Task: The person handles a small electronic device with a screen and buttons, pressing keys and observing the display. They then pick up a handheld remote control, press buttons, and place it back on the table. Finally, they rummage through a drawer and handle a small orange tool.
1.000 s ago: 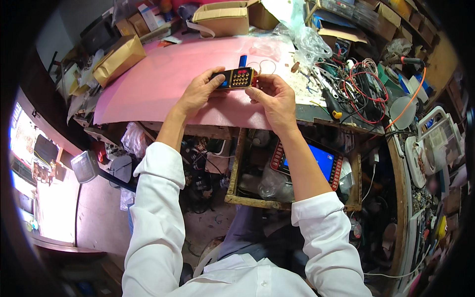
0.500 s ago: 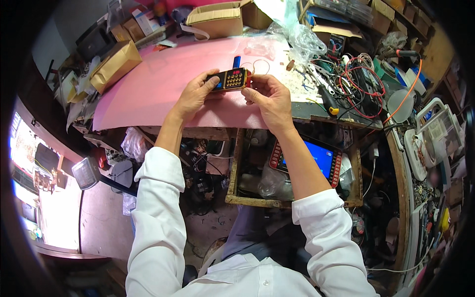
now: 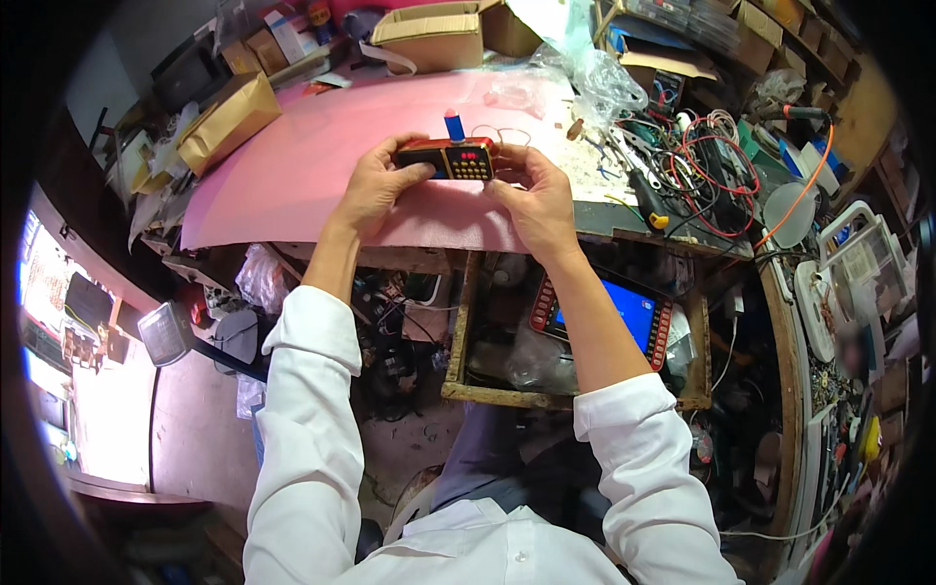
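Observation:
Above the pink mat, a small black and red portable radio (image 3: pixel 448 161) is held up between both hands, its keypad side facing me. Red digits glow on its display, and a blue USB stick (image 3: pixel 454 127) sticks up from its top edge. My left hand (image 3: pixel 381 187) is closed on the radio's left end, thumb across the front. At the right end, my right hand (image 3: pixel 532 193) grips the corner with thumb and curled fingers; some fingertips are hidden behind the case. A thin wire (image 3: pixel 500 130) loops on the mat behind the radio.
The pink mat (image 3: pixel 273 185) covers the bench. Tools and tangled red and black leads (image 3: pixel 717 166) lie at right, with a yellow-black screwdriver (image 3: pixel 647 200). Below, an open drawer (image 3: pixel 453 336) holds a red-framed device with a lit blue screen (image 3: pixel 624 317). Cardboard boxes (image 3: pixel 429 37) stand behind.
The radio has tilted so its top edge, with the USB stick, now shows, and the display reads bright red. My right-hand fingers have shifted onto its right end.

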### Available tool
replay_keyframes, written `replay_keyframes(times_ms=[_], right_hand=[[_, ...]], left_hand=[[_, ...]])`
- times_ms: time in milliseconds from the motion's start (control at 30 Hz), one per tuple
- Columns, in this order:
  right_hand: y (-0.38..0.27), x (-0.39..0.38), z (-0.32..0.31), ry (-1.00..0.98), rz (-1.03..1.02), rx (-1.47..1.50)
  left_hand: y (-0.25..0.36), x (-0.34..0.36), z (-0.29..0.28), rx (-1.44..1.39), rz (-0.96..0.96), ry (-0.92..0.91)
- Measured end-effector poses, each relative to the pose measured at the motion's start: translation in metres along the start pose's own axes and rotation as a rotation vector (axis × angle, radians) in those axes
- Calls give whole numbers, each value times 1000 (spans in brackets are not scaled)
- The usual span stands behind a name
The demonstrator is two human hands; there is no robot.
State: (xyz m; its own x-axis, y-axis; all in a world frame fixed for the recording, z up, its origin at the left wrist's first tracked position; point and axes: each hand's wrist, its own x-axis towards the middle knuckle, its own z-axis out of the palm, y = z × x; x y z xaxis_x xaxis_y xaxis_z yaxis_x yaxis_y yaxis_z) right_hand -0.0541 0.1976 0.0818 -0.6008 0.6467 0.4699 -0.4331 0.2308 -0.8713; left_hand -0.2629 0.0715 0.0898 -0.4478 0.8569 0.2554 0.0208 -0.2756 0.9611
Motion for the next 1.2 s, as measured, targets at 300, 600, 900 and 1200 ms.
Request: replay_keyframes(times_ms=[300, 600, 900, 1200], right_hand=[[5, 2, 3, 225, 59, -52], [-3, -8, 1, 109, 14, 100], [-61, -73, -18, -361, 65, -380], [-109, -203, -80, -519, -21, -868]], left_hand=[[-12, 4, 14, 55, 129, 136], [-19, 11, 17, 531, 191, 393], [-29, 16, 20, 448, 118, 365], [-16, -18, 30, 463, 382, 533]])
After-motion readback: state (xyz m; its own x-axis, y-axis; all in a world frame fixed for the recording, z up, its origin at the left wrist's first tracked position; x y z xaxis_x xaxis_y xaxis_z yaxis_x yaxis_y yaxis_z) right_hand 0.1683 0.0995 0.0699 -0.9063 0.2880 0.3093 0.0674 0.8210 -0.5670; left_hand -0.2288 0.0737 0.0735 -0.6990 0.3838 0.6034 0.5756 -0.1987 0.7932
